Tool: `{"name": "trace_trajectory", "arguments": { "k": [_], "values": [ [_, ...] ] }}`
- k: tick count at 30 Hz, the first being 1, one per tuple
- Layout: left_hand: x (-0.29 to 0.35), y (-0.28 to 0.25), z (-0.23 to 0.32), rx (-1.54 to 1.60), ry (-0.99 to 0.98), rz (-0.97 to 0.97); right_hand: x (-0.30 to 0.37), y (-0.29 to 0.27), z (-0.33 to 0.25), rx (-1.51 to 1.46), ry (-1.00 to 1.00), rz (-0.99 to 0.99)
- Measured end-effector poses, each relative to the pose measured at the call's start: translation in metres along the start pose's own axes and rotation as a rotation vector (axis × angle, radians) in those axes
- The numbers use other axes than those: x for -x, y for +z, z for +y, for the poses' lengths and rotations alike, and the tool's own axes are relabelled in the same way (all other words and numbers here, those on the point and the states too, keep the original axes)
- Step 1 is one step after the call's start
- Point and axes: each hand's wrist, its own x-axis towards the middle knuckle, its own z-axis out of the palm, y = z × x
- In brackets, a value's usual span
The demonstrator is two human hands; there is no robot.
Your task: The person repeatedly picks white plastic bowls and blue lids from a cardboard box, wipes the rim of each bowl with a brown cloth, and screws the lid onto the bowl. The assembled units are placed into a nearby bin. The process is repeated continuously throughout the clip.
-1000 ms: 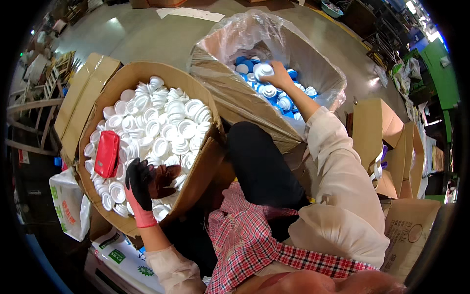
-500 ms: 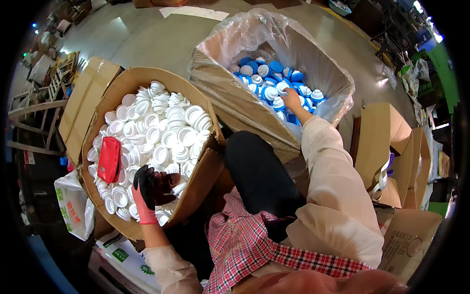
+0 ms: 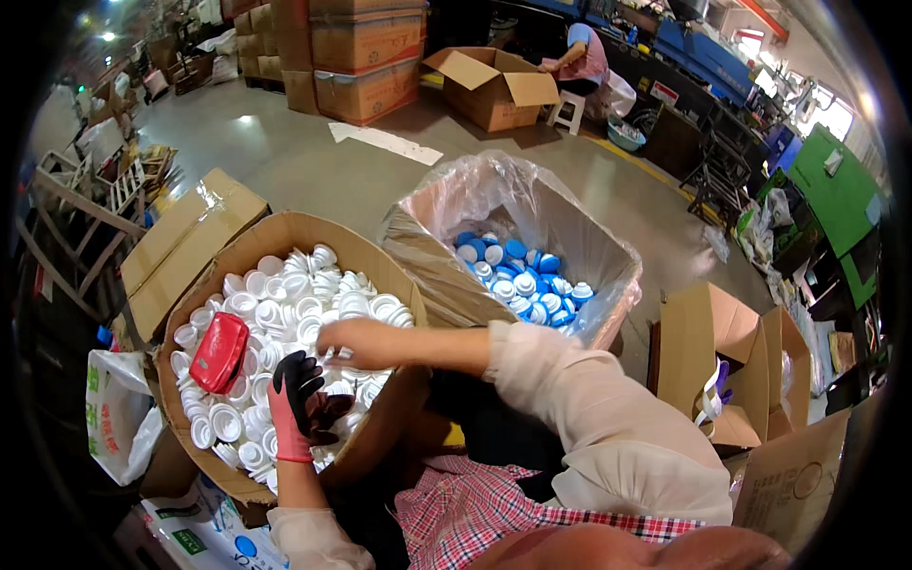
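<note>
My left hand (image 3: 296, 404), in a pink and black glove, is over the near right part of a round-sided cardboard box (image 3: 394, 271) full of white plastic caps (image 3: 226, 423). Its fingers look apart, with a dark patch beside them that I cannot make out. Just beyond it, my bare right hand (image 3: 366, 344) reaches across from the right over the same caps. The right fingers curl downward, with white bits showing between them; what they hold is unclear. A red pouch (image 3: 219, 352) lies on the caps, left of both hands.
A plastic-lined carton (image 3: 423, 237) holds blue-and-white caps (image 3: 527, 285) ahead to the right. Opened cartons (image 3: 698, 347) stand at the right. A white plastic bag (image 3: 119, 413) is at the left. Farther off, another person (image 3: 581, 59) sits by an open carton (image 3: 494, 95).
My right hand has moved left from the blue-and-white caps to the white caps. The view has tilted up, showing more of the floor and the other person. My left hand stays over its box.
</note>
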Motion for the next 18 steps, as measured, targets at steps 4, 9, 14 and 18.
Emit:
{"name": "trace_trajectory", "arguments": {
  "k": [4,9,14,18],
  "values": [
    [-0.014,-0.014,-0.019,-0.058,0.352,-0.138,-0.026,0.065,-0.008,0.113,-0.224,-0.253],
    [0.006,-0.015,-0.005,-0.480,0.108,-0.057,-0.030,0.111,0.019,0.185,-0.337,-0.208],
    [0.005,-0.024,0.010,-0.145,-0.019,-0.129,-0.044,0.114,0.003,0.222,-0.328,-0.197],
    [0.008,-0.018,0.013,0.076,-0.135,-0.121,-0.046,0.110,-0.003,0.182,-0.298,-0.180]
  ]
}}
